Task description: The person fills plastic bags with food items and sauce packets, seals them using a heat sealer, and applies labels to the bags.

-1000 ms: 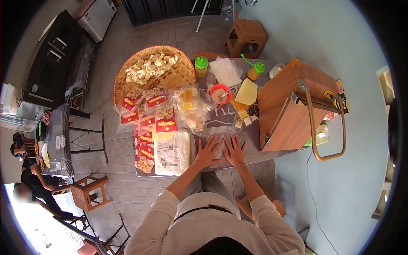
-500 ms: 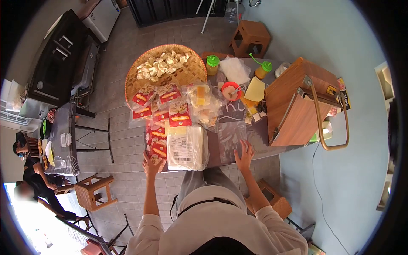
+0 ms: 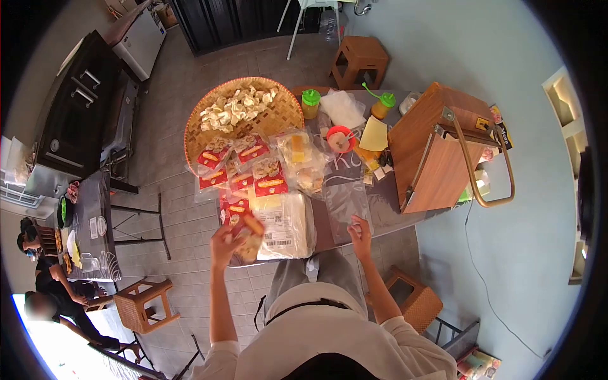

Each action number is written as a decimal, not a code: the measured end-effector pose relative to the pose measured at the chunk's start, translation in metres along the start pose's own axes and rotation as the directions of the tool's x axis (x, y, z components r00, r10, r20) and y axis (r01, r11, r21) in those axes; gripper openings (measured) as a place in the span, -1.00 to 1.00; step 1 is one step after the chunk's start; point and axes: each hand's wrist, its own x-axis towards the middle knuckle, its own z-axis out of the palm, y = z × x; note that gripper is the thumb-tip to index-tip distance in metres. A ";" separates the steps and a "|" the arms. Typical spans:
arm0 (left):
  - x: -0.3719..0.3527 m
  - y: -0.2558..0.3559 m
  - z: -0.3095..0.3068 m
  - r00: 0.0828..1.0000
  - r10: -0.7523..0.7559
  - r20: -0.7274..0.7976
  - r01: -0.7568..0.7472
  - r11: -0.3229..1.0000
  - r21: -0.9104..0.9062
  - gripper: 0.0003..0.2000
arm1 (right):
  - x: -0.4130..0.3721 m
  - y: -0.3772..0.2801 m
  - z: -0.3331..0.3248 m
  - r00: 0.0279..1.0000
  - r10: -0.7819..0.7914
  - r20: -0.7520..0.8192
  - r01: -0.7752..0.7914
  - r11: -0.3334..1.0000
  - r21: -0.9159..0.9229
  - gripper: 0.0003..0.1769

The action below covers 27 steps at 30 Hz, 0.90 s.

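My left hand (image 3: 223,247) is closed on the edge of a clear packet with a red label (image 3: 248,233), blurred by motion and tilted over the near left of the table. What looks like pale chips shows in its lower part. Right beside it lies a white plastic-wrapped stack with a shipping label (image 3: 292,228). My right hand (image 3: 360,239) is over the near end of a flat clear plastic bag (image 3: 347,206), its fingers loosely curled and apart. Several similar red-labelled packets (image 3: 270,183) lie behind the stack, some overlapping a round woven tray (image 3: 288,114) that holds pale chips (image 3: 237,109).
Green-lidded bottles (image 3: 310,104), a red bowl (image 3: 341,140) and a yellow pad (image 3: 374,133) are at the table's back. A wooden case with a curved handle (image 3: 437,152) stands on the right. Brown stools (image 3: 144,305) are on the floor; a person (image 3: 63,285) sits far left.
My left hand has taken hold of a red-labelled packet and raised it from the near left corner. My right hand's flattened fingers have curled up over the clear bag. The view has shifted slightly.
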 end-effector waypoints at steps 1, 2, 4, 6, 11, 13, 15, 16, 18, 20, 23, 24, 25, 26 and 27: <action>0.010 0.014 0.017 0.996 0.081 0.031 -0.083 0.996 0.041 -0.67 | -0.003 -0.004 0.003 0.989 0.128 0.071 -0.137 0.979 0.152 -0.51; 0.016 0.038 0.037 0.993 0.066 0.101 -0.062 0.997 -0.040 -0.67 | -0.001 -0.021 0.004 0.990 0.122 0.069 -0.132 0.979 0.156 -0.51; 0.031 0.068 0.078 0.967 0.070 0.243 -0.039 0.990 -0.132 -0.66 | 0.008 -0.072 -0.002 0.896 0.335 0.290 -0.438 0.770 0.464 -0.51; 0.047 0.080 0.114 0.926 0.144 0.348 -0.075 0.976 -0.204 -0.67 | 0.016 -0.088 -0.005 0.912 0.270 0.309 -0.408 0.678 0.611 -0.47; 0.049 0.111 0.179 0.887 0.130 0.442 0.079 0.903 -0.423 -0.68 | 0.042 -0.126 -0.030 0.994 0.111 -0.001 -0.067 0.604 0.794 -0.48; 0.050 0.108 0.197 0.927 0.185 0.328 -0.041 0.915 -0.401 -0.66 | 0.050 -0.124 -0.047 0.983 0.112 -0.143 0.004 0.773 0.634 -0.70; 0.039 0.129 0.208 0.964 0.181 0.193 -0.160 0.980 -0.116 -0.65 | 0.054 -0.132 -0.055 0.964 0.096 -0.249 0.053 0.847 0.530 -0.78; 0.037 0.133 0.216 0.910 0.415 0.011 -0.414 0.905 0.098 -0.64 | 0.054 -0.137 -0.058 0.938 0.067 -0.339 0.085 0.906 0.416 -0.85; 0.031 0.136 0.230 0.841 0.541 -0.006 -0.538 0.838 0.092 -0.64 | 0.053 -0.143 -0.056 0.933 -0.009 -0.360 0.135 0.936 0.326 -0.84; 0.019 0.135 0.255 0.914 0.395 0.092 -0.370 0.905 -0.211 -0.64 | 0.047 -0.156 -0.052 0.928 -0.084 -0.364 0.179 0.955 0.236 -0.82; 0.008 0.155 0.266 0.926 0.194 0.323 -0.011 0.871 -0.491 -0.61 | 0.044 -0.177 -0.049 0.981 0.154 -0.118 -0.059 0.818 0.573 -0.79; 0.005 0.161 0.267 0.902 0.115 0.416 0.119 0.860 -0.496 -0.59 | 0.044 -0.178 -0.050 0.979 0.173 -0.110 -0.064 0.768 0.637 -0.79; 0.005 0.161 0.270 0.903 0.112 0.415 0.122 0.860 -0.496 -0.59 | 0.043 -0.179 -0.051 0.976 0.194 -0.098 -0.072 0.713 0.698 -0.80; 0.006 0.161 0.271 0.898 0.177 0.402 0.048 0.870 -0.490 -0.58 | 0.043 -0.179 -0.053 0.976 0.198 -0.095 -0.077 0.712 0.698 -0.80; 0.007 0.160 0.272 0.889 0.242 0.388 -0.027 0.875 -0.484 -0.57 | 0.044 -0.179 -0.057 0.976 0.206 -0.076 -0.090 0.689 0.719 -0.81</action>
